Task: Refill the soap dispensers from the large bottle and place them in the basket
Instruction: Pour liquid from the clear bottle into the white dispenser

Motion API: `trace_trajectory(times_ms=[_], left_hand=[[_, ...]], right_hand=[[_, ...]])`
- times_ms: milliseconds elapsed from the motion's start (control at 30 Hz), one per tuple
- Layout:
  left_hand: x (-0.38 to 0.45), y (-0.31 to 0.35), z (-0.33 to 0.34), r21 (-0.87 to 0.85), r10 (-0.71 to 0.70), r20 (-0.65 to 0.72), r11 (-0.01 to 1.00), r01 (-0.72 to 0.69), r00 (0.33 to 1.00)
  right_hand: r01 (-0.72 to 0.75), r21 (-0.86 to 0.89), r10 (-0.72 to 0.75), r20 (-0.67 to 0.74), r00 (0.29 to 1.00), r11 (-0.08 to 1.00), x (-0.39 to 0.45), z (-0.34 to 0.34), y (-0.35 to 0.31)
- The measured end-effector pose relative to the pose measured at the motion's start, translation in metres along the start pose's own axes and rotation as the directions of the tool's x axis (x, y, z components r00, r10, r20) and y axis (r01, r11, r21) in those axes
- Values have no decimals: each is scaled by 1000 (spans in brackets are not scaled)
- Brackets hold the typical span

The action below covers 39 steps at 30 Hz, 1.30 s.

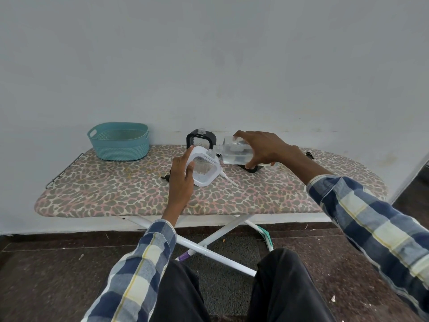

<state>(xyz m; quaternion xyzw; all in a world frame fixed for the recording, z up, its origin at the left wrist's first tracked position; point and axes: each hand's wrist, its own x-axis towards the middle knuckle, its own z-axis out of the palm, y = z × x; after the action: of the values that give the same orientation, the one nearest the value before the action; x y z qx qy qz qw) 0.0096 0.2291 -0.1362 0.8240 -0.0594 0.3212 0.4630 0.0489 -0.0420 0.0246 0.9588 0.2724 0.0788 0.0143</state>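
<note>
The relation that matters is the line from the mouth of the large bottle [234,153] to the open neck of the white dispenser [205,167]. The large bottle is laid almost on its side above the ironing board [116,194], its long axis running left to right, its neck pointing left and slightly down, and its mouth is brought just beside, perhaps touching, the small neck at the upper right corner of the white dispenser. It is grasped from above by the right hand [260,148], fingers curled over its far side and thumb under the near edge. The white dispenser is tilted toward the bottle, its lower corner on the board, and is gripped along its left edge by the left hand [182,176], thumb in front and fingers wrapped behind. Clear liquid is seen inside the bottle; whether any is passing through the two necks cannot be told. A black dispenser [200,140] is stood upright just behind the white one, its neck uncapped. The teal basket [118,141] is set well apart at the far left of the board, nearer the left hand, and nothing can be seen inside it. Filling is judged to be under way, with the basket step not yet reached. A slight misalignment of the necks would probably spill soap onto the cover.
</note>
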Motion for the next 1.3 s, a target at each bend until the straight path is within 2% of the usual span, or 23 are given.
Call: trace_trajectory(times_ms=[1300], left_hand=[[-3,8,-3,14,-18,3,1000,18,1000]], right_hand=[[5,-17,-5,-18,1000,1000,1,-1,-1]])
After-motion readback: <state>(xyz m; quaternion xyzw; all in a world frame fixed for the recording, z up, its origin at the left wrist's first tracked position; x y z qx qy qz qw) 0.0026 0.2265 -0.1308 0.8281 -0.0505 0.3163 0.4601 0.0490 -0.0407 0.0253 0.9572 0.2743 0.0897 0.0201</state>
